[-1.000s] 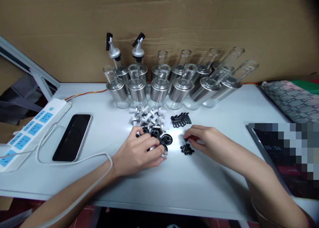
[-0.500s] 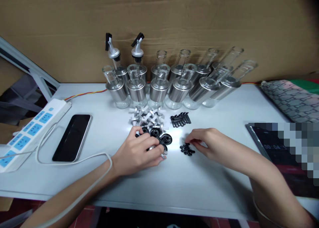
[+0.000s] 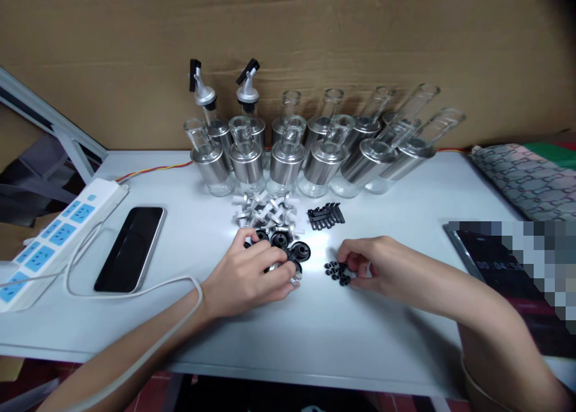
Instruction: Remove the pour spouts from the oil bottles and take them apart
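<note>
My left hand (image 3: 254,274) rests with curled fingers over a cluster of black round stoppers (image 3: 300,251). Bits of a silver pourer part (image 3: 296,280) show at its fingertips; the rest is covered. My right hand (image 3: 371,265) is at a small pile of tiny black plugs (image 3: 333,270), with thumb and index finger apart at the pile's right edge. Behind the stoppers lies a heap of silver pourer pieces with white stems (image 3: 265,211). A row of black levers (image 3: 326,215) lies right of that heap.
Glass bottles with metal sleeves (image 3: 288,163) stand in two rows at the back; two carry pourers (image 3: 248,94). A power strip (image 3: 58,238), a phone (image 3: 130,249) and a white cable (image 3: 135,289) are on the left. A tablet-like timer screen (image 3: 486,268) lies right.
My right hand has shifted slightly right and its thumb and index finger have spread apart. Some tiny plugs have moved within the pile. My left hand stays almost where it was.
</note>
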Motion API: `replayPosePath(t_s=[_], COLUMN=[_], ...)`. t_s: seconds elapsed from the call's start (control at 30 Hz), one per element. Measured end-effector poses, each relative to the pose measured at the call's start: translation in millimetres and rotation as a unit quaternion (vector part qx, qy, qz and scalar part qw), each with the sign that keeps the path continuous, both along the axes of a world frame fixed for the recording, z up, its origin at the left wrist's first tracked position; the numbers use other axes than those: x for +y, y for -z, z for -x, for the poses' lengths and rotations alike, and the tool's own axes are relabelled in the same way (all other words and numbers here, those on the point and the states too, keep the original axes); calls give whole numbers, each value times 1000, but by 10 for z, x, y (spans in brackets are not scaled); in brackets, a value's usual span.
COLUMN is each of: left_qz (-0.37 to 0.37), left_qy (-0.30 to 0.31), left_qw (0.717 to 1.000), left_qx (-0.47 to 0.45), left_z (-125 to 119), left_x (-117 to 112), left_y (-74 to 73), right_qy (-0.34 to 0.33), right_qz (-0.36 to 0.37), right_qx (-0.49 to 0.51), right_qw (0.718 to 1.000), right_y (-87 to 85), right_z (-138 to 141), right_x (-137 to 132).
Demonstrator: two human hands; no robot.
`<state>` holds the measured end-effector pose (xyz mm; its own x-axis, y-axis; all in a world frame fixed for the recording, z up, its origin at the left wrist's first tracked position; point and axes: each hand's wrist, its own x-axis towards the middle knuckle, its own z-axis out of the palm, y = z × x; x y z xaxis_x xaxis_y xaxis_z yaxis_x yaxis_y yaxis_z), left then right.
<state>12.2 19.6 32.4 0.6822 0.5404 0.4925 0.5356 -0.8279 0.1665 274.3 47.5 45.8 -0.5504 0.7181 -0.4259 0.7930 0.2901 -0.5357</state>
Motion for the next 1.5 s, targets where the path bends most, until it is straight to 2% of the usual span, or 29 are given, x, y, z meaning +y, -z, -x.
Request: replayPosePath(t_s=[0.57, 0.77, 0.93, 1.03, 1.2, 1.5], left_qz=[-4, 2, 2, 2, 1, 1], left_qy=[4, 3, 3, 5, 6, 5], left_qw=[1000, 1000, 1000, 1000, 1000, 1000], left_qx=[-3, -4, -2, 2, 1, 2], left_z=[0, -8, -5, -3, 1, 0], left_x=[-2, -6, -14, -15, -10, -14], left_y=[11, 17, 4, 4, 15, -8], right_qy=[10, -3, -20, -53, -93, -73], right_qz=[-41, -31, -48, -34, -4, 3], right_qx=[52, 35, 83, 106, 84, 78], right_qw=[998, 999, 995, 992, 992, 994], right_y=[94, 35, -49, -77, -65, 17], right_z=[27, 30, 30, 90, 152, 76], right_x=[18, 3, -7, -37, -78, -54])
